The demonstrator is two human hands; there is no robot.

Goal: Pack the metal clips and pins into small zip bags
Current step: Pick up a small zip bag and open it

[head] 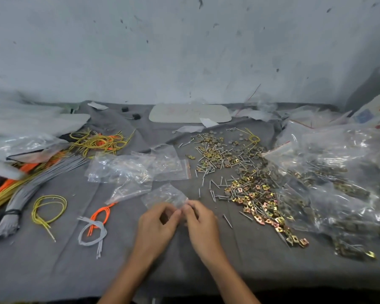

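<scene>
A small clear zip bag (164, 195) lies just beyond my hands near the table's front middle. My left hand (157, 224) and my right hand (201, 220) meet at its near edge, fingertips of both pinching the plastic. What is inside the bag is too faint to tell. To the right spreads a loose heap of brass-coloured metal clips (253, 194) mixed with thin steel pins (215, 187). Several empty zip bags (130, 170) lie left of the heap.
Large clear bags of packed parts (338, 183) fill the right side. Grey (31, 189), yellow (48, 208) and orange (100, 213) wire bundles lie at the left on the grey cloth (75, 270). A white tray (190, 113) rests by the wall.
</scene>
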